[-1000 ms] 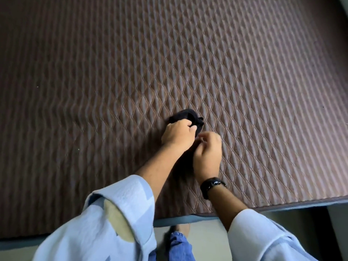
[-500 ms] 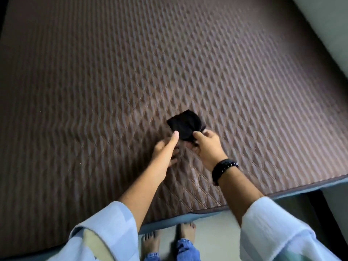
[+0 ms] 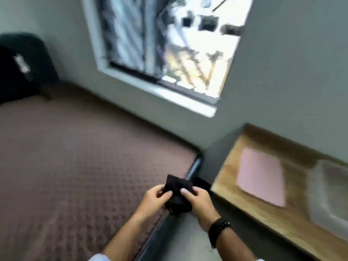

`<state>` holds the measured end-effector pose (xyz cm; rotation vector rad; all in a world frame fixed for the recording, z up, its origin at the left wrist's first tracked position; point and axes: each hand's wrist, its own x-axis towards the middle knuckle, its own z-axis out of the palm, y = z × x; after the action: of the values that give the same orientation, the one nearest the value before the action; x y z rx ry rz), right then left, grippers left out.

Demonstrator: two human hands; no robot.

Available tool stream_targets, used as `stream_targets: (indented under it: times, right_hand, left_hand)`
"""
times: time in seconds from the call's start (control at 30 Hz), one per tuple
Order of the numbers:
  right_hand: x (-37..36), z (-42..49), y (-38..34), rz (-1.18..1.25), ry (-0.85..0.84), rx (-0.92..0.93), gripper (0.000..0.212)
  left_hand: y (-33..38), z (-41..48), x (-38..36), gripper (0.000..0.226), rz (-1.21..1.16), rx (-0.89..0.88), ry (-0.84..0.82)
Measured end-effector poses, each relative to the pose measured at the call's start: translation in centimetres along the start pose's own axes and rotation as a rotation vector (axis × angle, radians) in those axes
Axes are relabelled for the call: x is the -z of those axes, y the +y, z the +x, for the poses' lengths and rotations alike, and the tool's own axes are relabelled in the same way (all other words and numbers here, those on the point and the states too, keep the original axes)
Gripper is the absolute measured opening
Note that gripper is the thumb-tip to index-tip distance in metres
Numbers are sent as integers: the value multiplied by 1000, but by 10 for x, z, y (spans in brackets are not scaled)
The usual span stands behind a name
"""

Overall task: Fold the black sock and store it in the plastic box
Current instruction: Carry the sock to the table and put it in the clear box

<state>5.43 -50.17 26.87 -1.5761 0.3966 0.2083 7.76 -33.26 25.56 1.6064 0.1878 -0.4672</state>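
- Black sock (image 3: 178,193), one folded bundle, is pinched between my left hand (image 3: 153,199) and right hand (image 3: 200,201), off the mattress (image 3: 75,166) edge.
- One wooden table (image 3: 250,210) to my right carries one pink cloth (image 3: 261,176) and one blurred clear plastic box (image 3: 327,193).
- One window (image 3: 165,44) beyond.

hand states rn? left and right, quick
Left hand: closed, grip on the folded black sock.
Right hand: closed, grip on the same sock, held in the air between both hands.
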Motion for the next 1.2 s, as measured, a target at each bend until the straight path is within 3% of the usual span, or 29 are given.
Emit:
stream_targets:
  times: [0.17, 0.33, 0.57, 0.67, 0.7, 0.87, 1.03, 1.13, 1.2]
  right_hand:
    - [146, -80, -57, -141, 316, 116, 19]
    - [266, -139, -90, 35, 513, 67, 19]
    - [380, -161, -87, 85, 647, -4, 21]
    - [420, -142, -88, -83, 805, -44, 20]
    - [429, -132, -90, -177, 828, -49, 18]
    - [450, -88, -86, -651, 789, -56, 6]
    - [459, -63, -72, -842, 599, -30, 12]
    - [463, -57, -65, -919, 558, -21, 33]
    - [461, -57, -64, -903, 575, -22, 35]
  left_hand:
    - [94, -40, -134, 15, 112, 68, -290]
    - [162, -69, -257, 19, 251, -71, -447]
    - [183, -67, -383, 16, 468, -235, -435]
    - [179, -52, -425, 10, 583, -302, -354]
    - [177, -45, -436, 18, 639, -324, -313]
    - [166, -11, -475, 44, 864, -416, -103]
    - [148, 2, -497, 42, 1092, -523, -1]
    - [136, 1, -494, 47, 1184, -578, -2]
    - [133, 0, -483, 48, 1203, -638, 13]
